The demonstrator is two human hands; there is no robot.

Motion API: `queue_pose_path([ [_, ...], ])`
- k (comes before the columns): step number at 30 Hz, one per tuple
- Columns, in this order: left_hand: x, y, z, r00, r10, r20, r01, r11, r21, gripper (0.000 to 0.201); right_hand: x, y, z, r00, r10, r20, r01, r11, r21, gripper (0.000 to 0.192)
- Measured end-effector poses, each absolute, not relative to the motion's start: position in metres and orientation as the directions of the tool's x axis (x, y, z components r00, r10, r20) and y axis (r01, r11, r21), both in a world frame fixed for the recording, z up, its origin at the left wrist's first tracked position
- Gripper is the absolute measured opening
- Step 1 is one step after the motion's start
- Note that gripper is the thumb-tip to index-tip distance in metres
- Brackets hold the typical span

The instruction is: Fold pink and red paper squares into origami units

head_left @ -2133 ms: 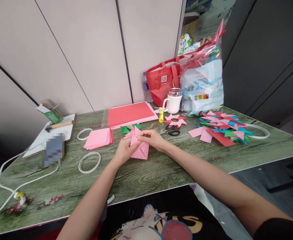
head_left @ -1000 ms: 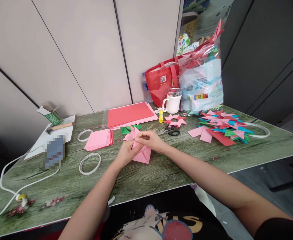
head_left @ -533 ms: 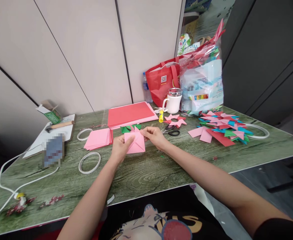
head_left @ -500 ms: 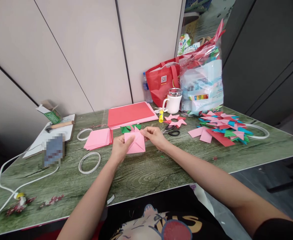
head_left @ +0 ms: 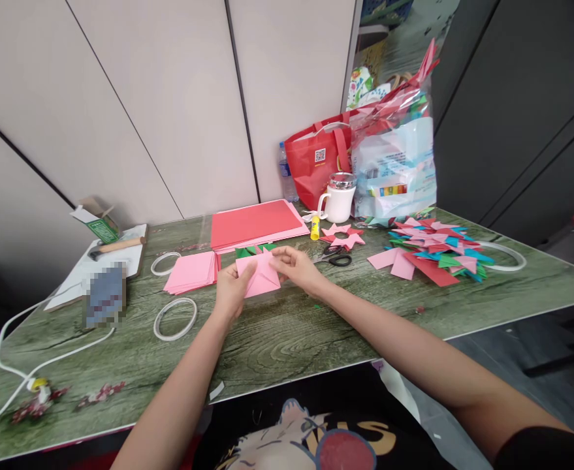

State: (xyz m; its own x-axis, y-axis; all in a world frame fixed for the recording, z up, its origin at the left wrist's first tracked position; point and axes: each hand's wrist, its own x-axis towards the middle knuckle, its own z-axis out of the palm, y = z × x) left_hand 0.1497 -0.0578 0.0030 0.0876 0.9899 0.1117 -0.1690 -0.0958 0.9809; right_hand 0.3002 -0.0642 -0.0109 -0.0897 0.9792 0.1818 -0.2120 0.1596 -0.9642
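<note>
Between my two hands is a square of pink origami paper [head_left: 263,279] with diagonal creases, held above the table. My left hand [head_left: 231,288] pinches its left edge, thumb on the front face. At the upper right corner, my right hand [head_left: 297,267] has thumb and fingers closed on the paper. Just behind it lie green folded paper pieces [head_left: 248,250], partly hidden by the held sheet. To the left of my left hand rests a stack of pink paper squares [head_left: 191,271].
Rolls of white tape [head_left: 175,319] lie at left, near a hammer [head_left: 117,246]. Scissors [head_left: 339,260], a glue stick [head_left: 315,228], a paper star ring [head_left: 343,237] and a white mug [head_left: 339,201] stand or lie behind my right hand. Folded paper pieces [head_left: 433,245] pile up at right.
The pink paper has shifted slightly left and up with both hands. Its top edge now lies flatter, and my right fingers have moved left along it.
</note>
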Motion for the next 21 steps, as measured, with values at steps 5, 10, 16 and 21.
queue_pose_path([
  [5, 0.1497, -0.0559, 0.0024, 0.063, 0.989, 0.136, -0.202, -0.121, 0.972, 0.038, 0.2999, -0.0621, -0.0158, -0.053, 0.983, 0.176, -0.221, 0.160, -0.962, 0.036],
  [10, 0.1479, -0.0568, 0.0040, 0.075, 0.992, 0.099, -0.125, -0.090, 0.988, 0.032, 0.3031, -0.0605, -0.0121, 0.060, 0.968, 0.244, -0.136, 0.250, -0.959, 0.021],
  [16, 0.1470, -0.0579, 0.0057, 0.118, 0.991, 0.059, -0.116, -0.045, 0.992, 0.031, 0.3044, -0.0600, -0.0113, 0.085, 0.959, 0.270, -0.144, 0.280, -0.949, 0.022],
  [21, 0.1472, -0.0579, 0.0055, 0.115, 0.992, 0.042, -0.144, -0.025, 0.989, 0.034, 0.3050, -0.0613, -0.0113, 0.057, 0.955, 0.291, -0.151, 0.296, -0.943, 0.021],
])
